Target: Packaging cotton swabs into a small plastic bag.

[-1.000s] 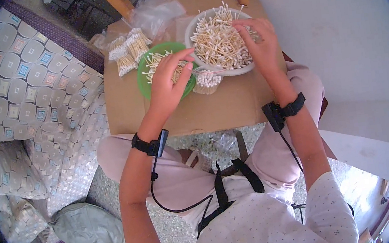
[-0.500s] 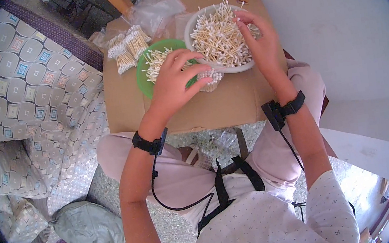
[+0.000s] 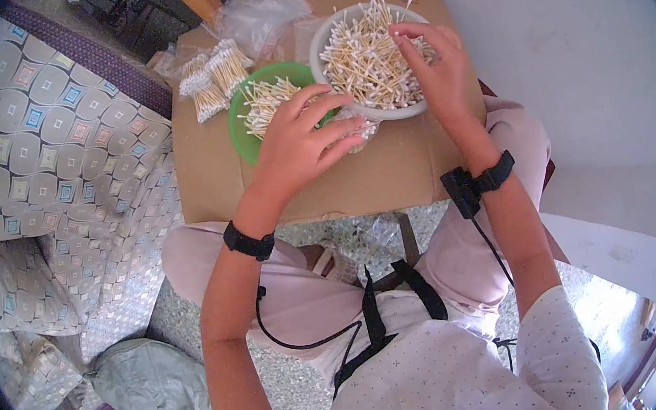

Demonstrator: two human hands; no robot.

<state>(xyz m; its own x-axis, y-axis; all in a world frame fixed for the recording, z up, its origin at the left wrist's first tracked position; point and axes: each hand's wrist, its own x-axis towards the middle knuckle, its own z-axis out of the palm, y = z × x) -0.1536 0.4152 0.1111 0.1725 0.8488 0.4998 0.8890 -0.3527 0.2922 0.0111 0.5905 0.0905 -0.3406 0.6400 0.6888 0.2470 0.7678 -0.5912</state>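
My left hand [image 3: 299, 139] is open, its fingers spread over a small clear bag of cotton swabs [image 3: 365, 129], which they partly hide. Thumb and forefinger of my right hand [image 3: 442, 64] pinch together at the right rim of a white bowl [image 3: 389, 114], with a white cotton tip showing between them. Loose cotton swabs [image 3: 368, 61] are heaped in this bowl. Beside it, partly behind my left hand, a green bowl [image 3: 243, 146] holds more loose cotton swabs [image 3: 266, 102].
Bundles of cotton swabs [image 3: 215, 75] lie at the far left of the cardboard-covered chair seat [image 3: 302, 196]. Behind them are crumpled clear plastic bags [image 3: 264, 20]. A white wall [image 3: 562, 45] stands on the right, and a patterned sofa [image 3: 68, 155] on the left.
The fingers of my left hand have spread and stretched further right over the small bag. My right hand has shifted very slightly left, still pinching.
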